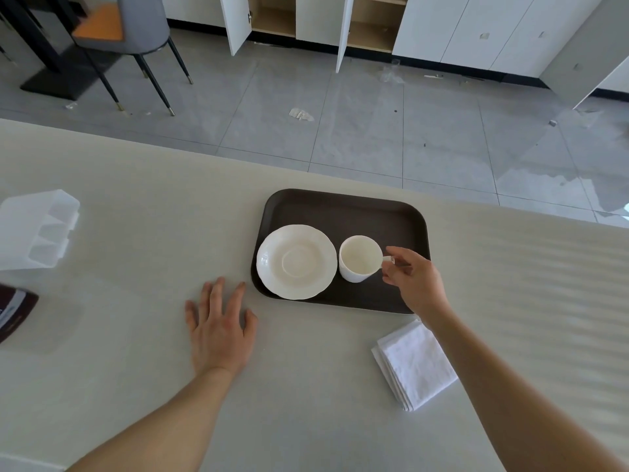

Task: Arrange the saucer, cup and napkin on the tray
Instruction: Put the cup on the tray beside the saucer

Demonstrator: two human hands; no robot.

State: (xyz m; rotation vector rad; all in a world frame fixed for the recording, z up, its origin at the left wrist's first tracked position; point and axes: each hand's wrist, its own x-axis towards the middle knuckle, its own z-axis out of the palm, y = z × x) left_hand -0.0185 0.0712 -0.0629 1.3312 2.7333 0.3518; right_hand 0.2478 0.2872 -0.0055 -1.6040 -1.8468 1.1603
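Two right-hand fingers [391, 258] pinched the cup [360, 258] handle at its 3 o'clock; saucer [296, 262] touching at 9 o'clock; left hand [219, 321] splayed, empty.

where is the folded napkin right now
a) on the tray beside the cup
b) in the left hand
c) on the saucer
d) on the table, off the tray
d: the white napkin lies on the table just past the tray's near right corner, while only the saucer and cup sit on the tray.
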